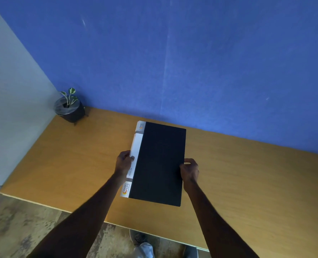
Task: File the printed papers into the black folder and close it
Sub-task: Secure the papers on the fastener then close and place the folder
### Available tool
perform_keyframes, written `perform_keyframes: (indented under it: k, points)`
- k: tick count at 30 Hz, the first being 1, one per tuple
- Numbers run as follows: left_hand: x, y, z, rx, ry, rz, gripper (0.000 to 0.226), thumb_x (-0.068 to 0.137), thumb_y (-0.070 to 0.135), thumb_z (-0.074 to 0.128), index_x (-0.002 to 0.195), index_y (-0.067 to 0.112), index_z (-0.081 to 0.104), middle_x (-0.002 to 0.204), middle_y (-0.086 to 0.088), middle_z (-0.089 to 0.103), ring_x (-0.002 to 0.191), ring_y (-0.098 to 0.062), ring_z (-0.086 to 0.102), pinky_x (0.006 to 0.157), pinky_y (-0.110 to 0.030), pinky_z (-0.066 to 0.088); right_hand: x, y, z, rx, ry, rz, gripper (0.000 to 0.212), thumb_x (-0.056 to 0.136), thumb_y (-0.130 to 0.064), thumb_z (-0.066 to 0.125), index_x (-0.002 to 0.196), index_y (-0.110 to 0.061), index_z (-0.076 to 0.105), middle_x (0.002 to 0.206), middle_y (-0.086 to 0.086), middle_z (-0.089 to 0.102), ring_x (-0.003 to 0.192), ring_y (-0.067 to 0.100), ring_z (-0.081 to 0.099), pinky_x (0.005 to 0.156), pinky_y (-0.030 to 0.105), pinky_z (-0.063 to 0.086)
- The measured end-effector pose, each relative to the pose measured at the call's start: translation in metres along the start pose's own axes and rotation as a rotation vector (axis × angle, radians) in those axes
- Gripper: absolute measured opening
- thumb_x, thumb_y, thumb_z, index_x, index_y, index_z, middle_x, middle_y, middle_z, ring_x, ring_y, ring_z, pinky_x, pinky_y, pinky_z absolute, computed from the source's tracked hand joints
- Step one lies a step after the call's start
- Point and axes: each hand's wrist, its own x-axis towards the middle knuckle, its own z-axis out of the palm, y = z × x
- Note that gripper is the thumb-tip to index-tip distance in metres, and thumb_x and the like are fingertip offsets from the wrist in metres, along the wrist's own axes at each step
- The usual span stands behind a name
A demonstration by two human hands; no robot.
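While both bare hands grip its long edges, a closed black folder (160,164) sits over the middle of a wooden desk (247,183), its cover facing up and no papers showing at any edge; whether sheets lie inside cannot be told from this view. The left hand (124,162) pinches the white spine strip (135,149), thumb on top and fingers curled beneath, just above a printed logo label (126,189) at the near end of that strip. The right hand (189,171) clamps the opposite, opening edge, thumb pressed on the dark cover and fingers wrapped under it. Whether the folder rests flat on the desk or is lifted slightly off it is unclear. At the far left corner of the desk, a small dark pot (70,110) holds a sprig with green-and-white leaves (69,95), well apart from the folder. A blue wall (191,53) rises behind the desk, meeting a pale wall (11,99) at left. Below the desk's near edge, shoes (141,243) stand on a mottled floor (24,220).
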Motion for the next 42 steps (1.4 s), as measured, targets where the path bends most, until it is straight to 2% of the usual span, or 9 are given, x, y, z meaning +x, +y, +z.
perform_keyframes:
  k: [3,7,9,17,20,28,30,36,42]
  points:
    - [0.023,0.001,-0.019,0.048,0.01,0.024,0.034,0.104,0.006,0.059,0.137,0.007,0.067,0.13,-0.012,0.07,0.105,-0.032,0.07,0.072,-0.031,0.055,0.004,-0.008,0.028,-0.028,-0.015,0.009,0.03,0.093,-0.007,0.06,0.119,-0.018,0.069,0.109,0.013,0.076,0.091,0.03,0.07,0.067,0.033,0.056]
    - [0.051,0.003,-0.043,0.167,0.058,0.05,0.035,0.104,0.004,0.057,0.137,0.006,0.07,0.126,-0.008,0.072,0.108,-0.03,0.068,0.085,-0.033,0.054,0.011,-0.019,0.062,-0.075,-0.019,0.014,0.025,0.094,-0.006,0.064,0.115,-0.017,0.072,0.107,0.011,0.073,0.082,0.024,0.068,0.068,0.036,0.059]
    - [0.066,0.002,-0.053,0.239,0.081,0.074,0.037,0.102,0.003,0.057,0.136,0.006,0.072,0.124,-0.009,0.076,0.104,-0.029,0.069,0.084,-0.032,0.054,0.017,-0.023,0.078,-0.098,-0.025,0.023,0.024,0.093,-0.006,0.066,0.112,-0.018,0.073,0.106,0.011,0.074,0.089,0.028,0.071,0.074,0.041,0.062]
    - [0.114,0.006,-0.074,0.37,0.103,0.104,0.041,0.101,0.001,0.056,0.139,0.007,0.073,0.129,-0.014,0.077,0.111,-0.037,0.072,0.083,-0.032,0.052,0.037,-0.041,0.129,-0.159,-0.028,0.031,0.027,0.095,-0.004,0.066,0.118,-0.017,0.072,0.109,0.008,0.069,0.094,0.028,0.067,0.067,0.029,0.052]
    - [0.13,0.006,-0.08,0.404,0.114,0.115,0.041,0.102,0.0,0.055,0.14,0.007,0.071,0.132,-0.013,0.076,0.107,-0.034,0.07,0.084,-0.033,0.052,0.043,-0.044,0.143,-0.183,-0.026,0.045,0.028,0.094,-0.004,0.066,0.118,-0.018,0.073,0.109,0.008,0.07,0.092,0.028,0.068,0.068,0.032,0.056]
    - [0.158,0.0,-0.09,0.465,0.125,0.141,0.033,0.1,-0.004,0.055,0.125,0.0,0.076,0.11,-0.009,0.077,0.09,-0.031,0.068,0.08,-0.036,0.059,0.052,-0.043,0.17,-0.24,0.001,0.042,0.031,0.095,-0.005,0.066,0.123,-0.016,0.071,0.114,0.009,0.07,0.098,0.029,0.067,0.081,0.04,0.064]
    - [0.169,-0.006,-0.093,0.477,0.154,0.136,0.035,0.097,-0.001,0.058,0.126,0.006,0.077,0.116,-0.013,0.079,0.099,-0.037,0.072,0.083,-0.045,0.067,0.053,-0.044,0.174,-0.254,0.007,0.025,0.029,0.095,-0.005,0.065,0.122,-0.014,0.07,0.114,0.011,0.071,0.097,0.03,0.066,0.082,0.042,0.064]
    - [0.18,-0.01,-0.09,0.474,0.179,0.122,0.059,0.093,0.004,0.068,0.15,0.015,0.059,0.127,-0.014,0.075,0.115,-0.036,0.07,0.093,-0.055,0.064,0.052,-0.049,0.179,-0.317,0.052,-0.036,0.031,0.093,-0.005,0.063,0.122,-0.011,0.07,0.114,0.015,0.074,0.093,0.03,0.064,0.075,0.038,0.058]
    - [0.168,0.002,-0.085,0.492,0.194,0.145,0.057,0.092,-0.001,0.062,0.146,0.016,0.065,0.13,-0.02,0.072,0.12,-0.038,0.062,0.089,-0.043,0.054,0.051,-0.052,0.183,-0.451,0.079,-0.089,0.035,0.091,-0.007,0.069,0.126,-0.011,0.069,0.125,0.014,0.067,0.103,0.034,0.067,0.081,0.042,0.06]
